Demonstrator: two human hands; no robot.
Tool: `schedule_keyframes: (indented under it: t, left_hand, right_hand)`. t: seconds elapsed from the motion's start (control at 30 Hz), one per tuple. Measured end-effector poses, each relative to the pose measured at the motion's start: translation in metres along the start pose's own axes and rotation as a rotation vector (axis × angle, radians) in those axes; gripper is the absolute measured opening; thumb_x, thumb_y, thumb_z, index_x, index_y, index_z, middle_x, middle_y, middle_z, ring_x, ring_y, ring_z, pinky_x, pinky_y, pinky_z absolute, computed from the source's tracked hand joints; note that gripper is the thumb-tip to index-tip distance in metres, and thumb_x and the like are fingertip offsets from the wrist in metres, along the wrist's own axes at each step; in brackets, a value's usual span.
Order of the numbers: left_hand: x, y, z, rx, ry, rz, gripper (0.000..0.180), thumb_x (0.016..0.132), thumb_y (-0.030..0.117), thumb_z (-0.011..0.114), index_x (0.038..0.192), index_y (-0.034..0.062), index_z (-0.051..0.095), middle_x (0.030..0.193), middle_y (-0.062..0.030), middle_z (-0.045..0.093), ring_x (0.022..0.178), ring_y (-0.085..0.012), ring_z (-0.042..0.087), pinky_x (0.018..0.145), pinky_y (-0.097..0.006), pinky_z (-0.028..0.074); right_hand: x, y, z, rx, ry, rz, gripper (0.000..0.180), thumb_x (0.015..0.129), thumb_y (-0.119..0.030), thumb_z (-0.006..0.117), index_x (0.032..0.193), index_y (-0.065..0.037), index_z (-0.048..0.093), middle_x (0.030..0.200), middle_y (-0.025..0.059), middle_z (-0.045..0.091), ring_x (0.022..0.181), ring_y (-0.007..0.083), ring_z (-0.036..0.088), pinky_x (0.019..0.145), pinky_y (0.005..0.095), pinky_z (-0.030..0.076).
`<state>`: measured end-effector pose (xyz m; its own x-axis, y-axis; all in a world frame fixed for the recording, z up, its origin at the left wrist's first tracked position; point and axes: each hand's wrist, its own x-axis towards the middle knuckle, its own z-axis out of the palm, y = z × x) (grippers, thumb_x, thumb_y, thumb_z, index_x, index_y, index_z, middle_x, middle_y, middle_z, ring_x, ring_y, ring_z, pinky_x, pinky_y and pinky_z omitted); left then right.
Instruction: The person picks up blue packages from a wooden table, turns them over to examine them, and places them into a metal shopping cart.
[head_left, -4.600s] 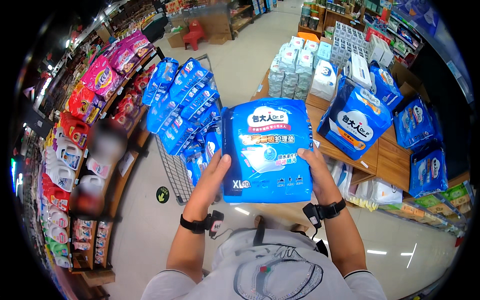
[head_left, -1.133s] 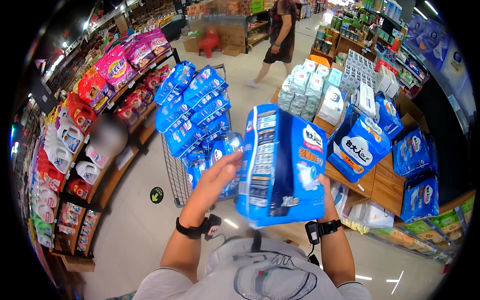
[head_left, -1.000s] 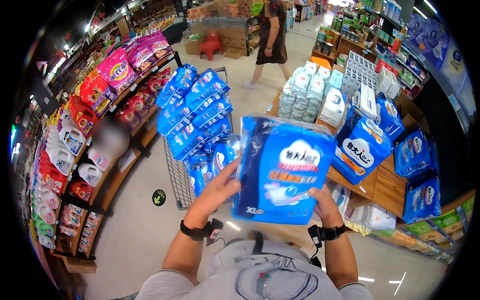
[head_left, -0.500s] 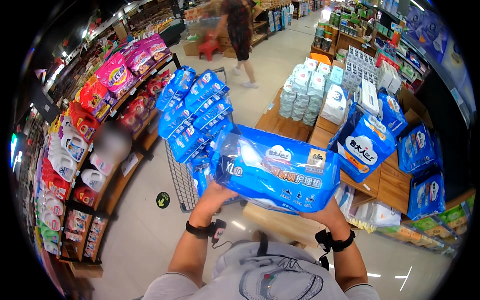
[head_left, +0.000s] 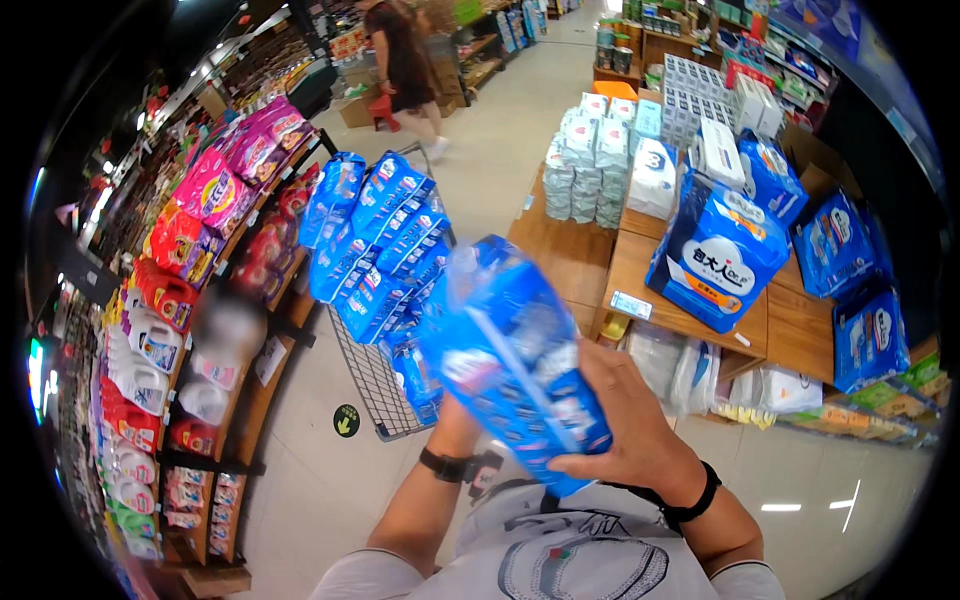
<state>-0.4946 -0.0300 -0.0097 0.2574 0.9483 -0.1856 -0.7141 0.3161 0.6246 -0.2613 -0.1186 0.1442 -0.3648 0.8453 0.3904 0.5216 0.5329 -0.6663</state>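
Both of my hands hold a blue plastic-wrapped pack of incontinence pads point(head_left: 510, 370) in front of my chest. It is tilted, its side with a pale seam strip facing me, and slightly blurred. My right hand point(head_left: 635, 430) grips the near right end, thumb below and fingers along the edge. My left hand point(head_left: 458, 425) is at the lower left side, its fingers mostly hidden behind the pack. Just beyond, a wire shopping cart point(head_left: 372, 385) carries a stack of similar blue packs point(head_left: 375, 245).
Right of me stands a wooden display table point(head_left: 650, 265) with a large blue pack point(head_left: 722, 255), white-green tissue packs point(head_left: 590, 160) and more blue packs point(head_left: 870, 340). On the left, a curved shelf point(head_left: 255, 395) bears detergent bottles and bags. A person point(head_left: 400, 70) walks in the far aisle.
The held pack has turned from lying wide across both hands to a tilted position, with another side toward me. My right hand has moved left and inward. The person in the aisle has moved left.
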Motion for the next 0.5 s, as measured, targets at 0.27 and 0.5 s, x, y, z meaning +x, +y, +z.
schedule_keyframes:
  t: [0.27, 0.5]
  left_hand:
    - [-0.019, -0.034, -0.003, -0.209, -0.108, -0.292, 0.037, 0.103, 0.028, 0.058, 0.133, 0.0051, 0.056, 0.121, -0.0095, 0.066, 0.109, -0.0200, 0.065, 0.089, -0.033, 0.056]
    - [-0.043, -0.063, 0.015, -0.147, -0.064, -0.297, 0.040, 0.104, 0.031, 0.056, 0.134, 0.0053, 0.055, 0.123, -0.0099, 0.065, 0.110, -0.0204, 0.065, 0.090, -0.033, 0.056]
  right_hand:
    - [-0.017, 0.004, 0.001, 0.331, -0.029, -0.111, 0.062, 0.085, -0.030, 0.080, 0.137, -0.004, 0.059, 0.144, 0.0189, 0.055, 0.127, 0.0364, 0.056, 0.106, 0.0440, 0.045]
    - [-0.049, 0.013, -0.034, 0.428, -0.031, -0.095, 0.047, 0.088, -0.021, 0.075, 0.130, -0.002, 0.064, 0.138, 0.0175, 0.060, 0.122, 0.0340, 0.060, 0.103, 0.0414, 0.047]
